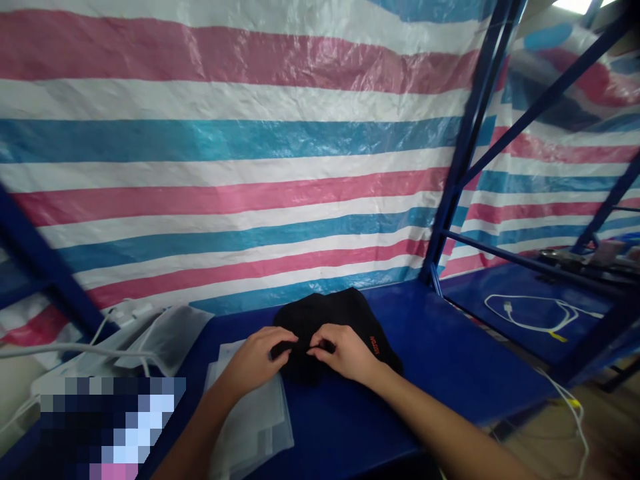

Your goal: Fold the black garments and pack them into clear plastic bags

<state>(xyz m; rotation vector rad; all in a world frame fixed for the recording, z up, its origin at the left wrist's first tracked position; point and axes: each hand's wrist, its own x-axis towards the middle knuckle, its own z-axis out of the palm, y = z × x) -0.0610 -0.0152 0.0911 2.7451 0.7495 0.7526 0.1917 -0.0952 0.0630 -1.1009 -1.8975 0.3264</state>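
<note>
A bundle of black cloth [340,308] with small orange lettering near its right edge lies on the blue tabletop [425,333]. Both hands meet at its near middle, fingertips a short way apart. My left hand [263,357] pinches the cloth between thumb and forefinger. From the other side my right hand [343,350] pinches it too, thumb below and fingers curled above. The exact kind of garment or cloth cannot be made out. Clear plastic bags [255,420] lie flat beneath and beside my left forearm.
Left, more frosted plastic bags [175,330], white cables and a pixelated, dark-screened area [110,427] sit on the table. Striped plastic sheeting [225,153] hangs behind. A blue metal frame [460,153] rises at right, with a coiled white cable [530,320] on the shelf beyond.
</note>
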